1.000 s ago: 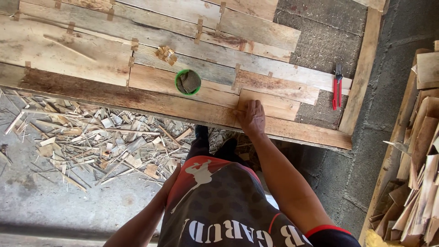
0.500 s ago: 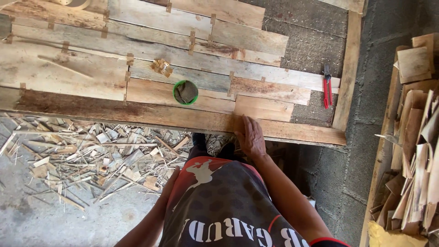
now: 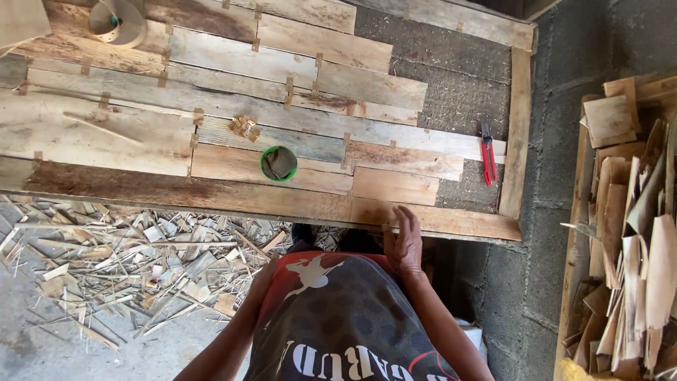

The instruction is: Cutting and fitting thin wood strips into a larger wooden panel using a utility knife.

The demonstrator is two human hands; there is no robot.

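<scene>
Looking down, head view: right hand lies flat, fingers loosely spread and pointing away from the body, fingertips touching the near edge of the bench; it grips nothing. Left hand is hidden behind the shirt; only the forearm shows, so whether it is spread or closed cannot be told.

Bench top carries veneer strips laid side by side in rows, joined with short tape patches. Green cup stands on the strips, left of the right hand and farther from the body. Small heap of tape bits sits just beyond the cup, to its left. Red pliers lie on the bench to the right of the cup, well apart from it, beyond the right hand. Tape roll sits at the far left corner of the bench, well away from the cup.

Floor below the near bench edge, left of the shirt: scatter of veneer offcuts. Right of the bench, past a grey block wall: stack of veneer sheets.
</scene>
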